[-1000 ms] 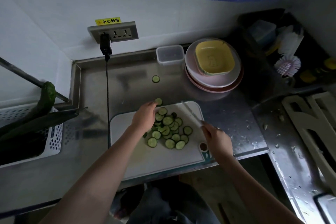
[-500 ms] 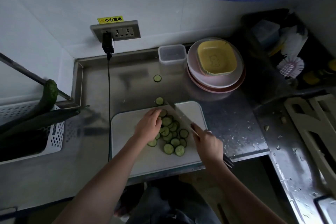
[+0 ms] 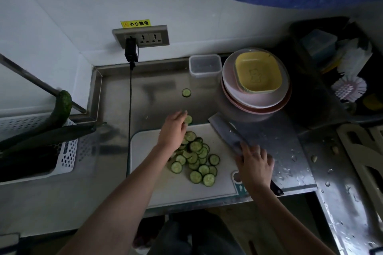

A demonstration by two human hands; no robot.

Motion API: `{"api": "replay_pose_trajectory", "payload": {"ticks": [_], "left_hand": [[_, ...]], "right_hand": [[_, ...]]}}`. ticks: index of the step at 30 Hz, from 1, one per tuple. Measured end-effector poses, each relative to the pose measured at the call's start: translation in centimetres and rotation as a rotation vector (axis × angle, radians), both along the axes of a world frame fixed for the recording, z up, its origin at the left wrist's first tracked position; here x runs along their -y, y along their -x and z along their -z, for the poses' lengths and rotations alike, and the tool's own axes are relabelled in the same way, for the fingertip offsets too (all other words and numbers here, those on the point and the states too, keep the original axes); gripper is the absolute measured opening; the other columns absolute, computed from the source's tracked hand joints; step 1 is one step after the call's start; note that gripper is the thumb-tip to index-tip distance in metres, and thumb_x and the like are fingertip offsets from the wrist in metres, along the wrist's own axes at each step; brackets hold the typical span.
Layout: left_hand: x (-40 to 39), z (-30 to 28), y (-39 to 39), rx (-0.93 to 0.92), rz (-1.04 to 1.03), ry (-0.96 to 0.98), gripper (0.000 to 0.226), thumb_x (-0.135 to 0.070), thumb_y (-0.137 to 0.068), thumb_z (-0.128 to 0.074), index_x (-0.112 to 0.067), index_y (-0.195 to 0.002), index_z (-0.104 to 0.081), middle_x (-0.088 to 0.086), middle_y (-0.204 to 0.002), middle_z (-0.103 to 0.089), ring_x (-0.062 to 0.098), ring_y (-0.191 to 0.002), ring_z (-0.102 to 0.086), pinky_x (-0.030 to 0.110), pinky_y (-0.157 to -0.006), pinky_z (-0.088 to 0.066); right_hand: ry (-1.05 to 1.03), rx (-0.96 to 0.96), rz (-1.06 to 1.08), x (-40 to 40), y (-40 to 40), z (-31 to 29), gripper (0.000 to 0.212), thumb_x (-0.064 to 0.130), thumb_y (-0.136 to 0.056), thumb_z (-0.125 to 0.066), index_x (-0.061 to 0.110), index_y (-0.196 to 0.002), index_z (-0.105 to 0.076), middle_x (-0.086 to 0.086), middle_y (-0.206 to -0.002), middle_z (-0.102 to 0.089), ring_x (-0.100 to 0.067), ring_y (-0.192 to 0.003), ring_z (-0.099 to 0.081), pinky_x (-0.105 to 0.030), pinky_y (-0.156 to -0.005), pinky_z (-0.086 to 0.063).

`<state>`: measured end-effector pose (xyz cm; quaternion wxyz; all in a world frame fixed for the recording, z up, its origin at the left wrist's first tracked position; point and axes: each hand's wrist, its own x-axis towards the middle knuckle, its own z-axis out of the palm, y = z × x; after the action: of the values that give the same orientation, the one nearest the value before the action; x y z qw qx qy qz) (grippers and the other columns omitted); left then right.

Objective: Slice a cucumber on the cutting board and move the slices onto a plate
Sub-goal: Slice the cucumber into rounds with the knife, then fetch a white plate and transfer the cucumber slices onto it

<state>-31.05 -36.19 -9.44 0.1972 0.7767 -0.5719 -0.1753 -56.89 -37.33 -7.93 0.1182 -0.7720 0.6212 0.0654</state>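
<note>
Left hand [image 3: 173, 130] reaches past cutting board [image 3: 149, 159], fingers extended at stray slice [image 3: 188, 119], apparently touching. Right hand [image 3: 256, 166] grips cleaver [image 3: 226, 130] flat on counter. Cucumber slices [image 3: 195, 158] heaped on board; plates [image 3: 257, 97] stacked behind.

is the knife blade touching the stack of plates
Apart. The head view shows bare steel counter between the tip of the knife and the plates.

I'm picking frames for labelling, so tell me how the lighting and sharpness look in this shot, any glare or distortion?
Head view: dim overall, the right-side rack nearly black; soft window glare on the steel counter; wide-angle bending at the edges; cucumber slices and cleaver fairly sharp, left hand slightly soft.
</note>
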Motion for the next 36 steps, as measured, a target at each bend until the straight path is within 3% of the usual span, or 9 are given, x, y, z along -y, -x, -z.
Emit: {"api": "replay_pose_trajectory", "payload": {"ticks": [4, 8, 10, 18, 21, 23, 27, 30, 36], "left_hand": [[2.1, 1.2, 0.7, 0.057, 0.124, -0.204, 0.044, -0.016, -0.097, -0.047, -0.008, -0.14, -0.042, 0.012, -0.148, -0.036, 0.025, -0.138, -0.028, 0.032, -0.112, -0.026], [2.5, 1.6, 1.8, 0.087, -0.049, -0.022, 0.02, 0.0, -0.083, -0.053, -0.005, -0.099, -0.063, 0.012, -0.104, -0.061, 0.031, -0.107, -0.052, 0.033, -0.08, -0.041], [2.7, 1.6, 1.7, 0.052, -0.103, 0.021, 0.026, -0.002, -0.079, -0.062, -0.007, -0.105, -0.062, 0.01, -0.104, -0.06, 0.029, -0.105, -0.05, 0.033, -0.084, -0.04], [2.3, 2.5, -1.7, -0.376, -0.555, 0.137, 0.006, -0.015, -0.081, -0.07, -0.011, -0.084, -0.072, -0.002, -0.076, -0.069, 0.011, -0.074, -0.065, 0.006, -0.066, -0.041], [2.7, 3.1, -3.1, -0.777, -0.753, 0.119, 0.007, -0.009, -0.086, -0.061, -0.01, -0.079, -0.063, 0.01, -0.077, -0.067, 0.015, -0.065, -0.068, 0.031, -0.066, -0.057], [2.7, 2.9, -3.2, -1.04, -0.827, 0.13, 0.012, 0.002, -0.09, -0.054, -0.008, -0.084, -0.057, 0.019, -0.089, -0.061, 0.016, -0.059, -0.068, 0.026, -0.057, -0.056], [2.6, 0.5, -2.7, -1.349, -0.873, 0.132, 0.024, 0.009, -0.095, -0.04, 0.005, -0.115, -0.052, 0.021, -0.095, -0.055, 0.027, -0.081, -0.062, 0.027, -0.074, -0.053], [2.0, -1.8, -1.3, -1.521, -0.964, 0.095, 0.018, -0.002, -0.096, -0.044, 0.001, -0.111, -0.054, 0.014, -0.089, -0.059, 0.027, -0.086, -0.06, 0.034, -0.082, -0.049], [0.6, -4.6, 3.8, -1.632, -0.694, -0.093, 0.022, -0.022, -0.098, -0.046, -0.009, -0.093, -0.062, 0.006, -0.075, -0.07, 0.016, -0.072, -0.064, 0.027, -0.065, -0.053]], "right_hand": [[0.076, 0.178, -0.105, 1.4, -4.2, -1.1, 0.03, 0.034, -0.097, -0.04, 0.02, -0.122, -0.049, -0.009, -0.121, -0.053, -0.029, -0.111, -0.049, -0.044, -0.094, -0.038], [0.007, 0.43, -0.253, 4.9, -11.1, -0.8, 0.029, 0.015, -0.095, -0.046, 0.01, -0.122, -0.055, -0.014, -0.121, -0.056, -0.034, -0.114, -0.047, -0.042, -0.094, -0.039], [-0.027, 0.453, -0.266, 7.3, -14.5, -0.2, 0.032, 0.009, -0.093, -0.048, 0.008, -0.124, -0.053, -0.015, -0.124, -0.055, -0.034, -0.117, -0.045, -0.041, -0.093, -0.039], [-0.108, 0.285, -0.432, 14.3, -21.4, 3.4, 0.057, 0.001, -0.095, -0.037, 0.021, -0.147, -0.027, 0.0, -0.158, -0.018, -0.024, -0.145, -0.015, -0.04, -0.111, -0.027], [-0.001, 0.292, -0.448, 14.4, -21.3, 4.1, 0.043, 0.003, -0.091, -0.043, 0.01, -0.133, -0.046, -0.01, -0.147, -0.039, -0.028, -0.138, -0.029, -0.037, -0.104, -0.034], [0.061, 0.331, -0.439, 14.1, -21.3, 4.0, 0.029, 0.001, -0.085, -0.048, 0.006, -0.112, -0.056, -0.015, -0.124, -0.054, -0.032, -0.122, -0.043, -0.037, -0.088, -0.043], [-0.03, 0.635, -0.199, 12.9, -20.7, 3.0, 0.034, -0.007, -0.082, -0.05, 0.008, -0.111, -0.056, -0.016, -0.11, -0.057, -0.032, -0.107, -0.048, -0.032, -0.081, -0.044], [-0.15, 0.964, 0.135, 10.3, -19.0, 0.4, 0.016, 0.003, -0.081, -0.065, 0.011, -0.095, -0.065, -0.004, -0.089, -0.066, -0.019, -0.086, -0.06, -0.024, -0.074, -0.044], [-0.308, 1.193, 0.419, 2.7, -11.7, -2.1, 0.022, 0.006, -0.074, -0.076, 0.024, -0.068, -0.065, -0.003, -0.069, -0.068, -0.024, -0.068, -0.066, -0.053, -0.074, -0.056]]}}
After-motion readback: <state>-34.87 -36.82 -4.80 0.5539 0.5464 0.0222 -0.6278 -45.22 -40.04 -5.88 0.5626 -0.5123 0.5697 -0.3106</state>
